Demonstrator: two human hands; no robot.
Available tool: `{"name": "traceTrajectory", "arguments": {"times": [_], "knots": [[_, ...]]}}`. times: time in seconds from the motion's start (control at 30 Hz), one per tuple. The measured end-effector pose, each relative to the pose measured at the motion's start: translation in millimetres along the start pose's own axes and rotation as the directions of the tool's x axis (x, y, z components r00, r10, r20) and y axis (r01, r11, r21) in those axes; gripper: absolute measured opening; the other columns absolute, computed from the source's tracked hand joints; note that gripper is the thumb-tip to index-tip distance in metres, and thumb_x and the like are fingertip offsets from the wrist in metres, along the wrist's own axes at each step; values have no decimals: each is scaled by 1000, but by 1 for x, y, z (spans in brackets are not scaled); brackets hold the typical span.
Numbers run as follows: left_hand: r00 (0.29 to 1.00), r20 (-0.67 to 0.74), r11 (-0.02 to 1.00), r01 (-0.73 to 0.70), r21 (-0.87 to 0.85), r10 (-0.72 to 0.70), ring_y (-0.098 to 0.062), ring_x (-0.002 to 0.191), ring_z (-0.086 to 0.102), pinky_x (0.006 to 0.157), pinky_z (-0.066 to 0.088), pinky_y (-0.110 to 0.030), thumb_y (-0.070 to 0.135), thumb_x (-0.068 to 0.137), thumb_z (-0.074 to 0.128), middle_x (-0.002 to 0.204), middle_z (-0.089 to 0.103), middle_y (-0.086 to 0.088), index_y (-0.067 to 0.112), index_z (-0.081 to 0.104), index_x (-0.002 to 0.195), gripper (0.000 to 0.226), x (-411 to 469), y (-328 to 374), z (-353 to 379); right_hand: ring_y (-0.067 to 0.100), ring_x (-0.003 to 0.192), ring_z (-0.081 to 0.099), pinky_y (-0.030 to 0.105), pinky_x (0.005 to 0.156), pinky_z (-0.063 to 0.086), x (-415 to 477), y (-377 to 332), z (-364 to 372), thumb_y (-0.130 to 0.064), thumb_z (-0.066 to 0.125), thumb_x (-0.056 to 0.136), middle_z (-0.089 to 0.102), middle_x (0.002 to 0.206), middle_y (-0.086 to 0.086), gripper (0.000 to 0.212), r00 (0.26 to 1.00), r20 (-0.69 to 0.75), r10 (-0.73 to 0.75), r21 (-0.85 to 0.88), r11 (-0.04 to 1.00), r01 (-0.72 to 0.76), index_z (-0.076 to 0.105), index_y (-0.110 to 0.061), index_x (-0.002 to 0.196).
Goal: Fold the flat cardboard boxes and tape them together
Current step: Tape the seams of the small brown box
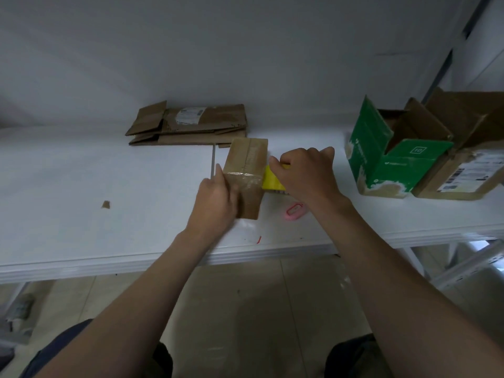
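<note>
— White wall, long white table [109,186]. What's biggest on it?

— By the far edge, a stack of flat cardboard boxes [191,126]; its shipping label is too blurred to read. At the right end stand a green carton [392,165] with its flaps open, a boxed "10" on one flap, and touching it an open brown box [463,170] with a barcode label I can't make out.

— And the one being taped?

— A small brown box [246,170] mid-table, just in front of the stack. It's probably light, stiff at the edges and springy across the flaps, so brace it at a corner.

— Hands?

— The left hand [215,203] presses against its near left side, thumb up along the edge. Blur hides whether the fingers curl. The right hand [305,173] grips a yellow tape dispenser [272,181] against the right side.

— Tape?

— A clear strip [242,174] lies across the top.

— Smaller bits?

— Toward the near edge, a pink loop-shaped thing [294,211]. Well to the left, a cardboard scrap [106,204].
</note>
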State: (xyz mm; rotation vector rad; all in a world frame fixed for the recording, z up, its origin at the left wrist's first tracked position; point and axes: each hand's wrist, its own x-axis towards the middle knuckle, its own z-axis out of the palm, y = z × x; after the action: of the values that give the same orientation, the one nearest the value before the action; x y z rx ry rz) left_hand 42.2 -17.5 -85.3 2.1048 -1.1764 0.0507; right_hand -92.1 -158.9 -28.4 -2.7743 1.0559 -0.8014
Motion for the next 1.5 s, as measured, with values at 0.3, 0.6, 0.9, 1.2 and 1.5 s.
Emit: {"name": "traceTrajectory", "arguments": {"times": [0.3, 0.6, 0.9, 1.2, 1.5], "knots": [[946, 17, 932, 314, 178, -322, -48, 127, 49, 94, 45, -52, 28, 69, 66, 146, 37, -39, -25, 8, 146, 110, -13, 44, 47, 26, 74, 45, 41, 80, 22, -4, -11, 0, -53, 35, 105, 54, 67, 2, 55, 999, 40, -23, -23, 999, 24, 60, -16, 72], [967, -154, 979, 198, -52, -204, -37, 148, 23, 112, 26, -55, 26, 85, 44, 164, 17, -16, 14, 15, 159, 80, -11, 34, -7, 23, 76, 51, 39, 83, 21, 0, -15, -12, -60, 39, 102, 53, 63, 0, 60, 984, 174, -19, 171, 985, -12, 55, -17, 63], [977, 5, 973, -212, 91, 212, -24, 146, 34, 117, 32, -47, 43, 103, 25, 150, 51, 7, 27, 62, 136, 52, -7, 1, -31, 9, 71, 37, 38, 94, 40, -18, -39, -36, -58, 43, 101, 49, 69, -3, 53, 921, 382, -80, 310, 950, -46, 69, -17, 79], [992, 30, 985, -126, 114, 124, -15, 145, 29, 97, 49, -50, 46, 102, 29, 152, 46, 15, 34, 42, 151, 52, -10, -3, -31, 13, 80, 68, 41, 83, 55, -32, -31, -46, -40, 67, 92, 72, 79, -3, 17, 864, 467, -190, 471, 880, -61, 70, -25, 100], [989, 7, 973, -145, 181, 147, -18, 142, 36, 92, 51, -49, 50, 100, 24, 148, 53, 7, 34, 44, 150, 56, -9, -2, -30, 8, 77, 41, 37, 93, 34, -27, -25, -44, -50, 62, 93, 54, 75, -12, 29, 919, 351, -180, 283, 956, 80, 70, -22, 96]]}}
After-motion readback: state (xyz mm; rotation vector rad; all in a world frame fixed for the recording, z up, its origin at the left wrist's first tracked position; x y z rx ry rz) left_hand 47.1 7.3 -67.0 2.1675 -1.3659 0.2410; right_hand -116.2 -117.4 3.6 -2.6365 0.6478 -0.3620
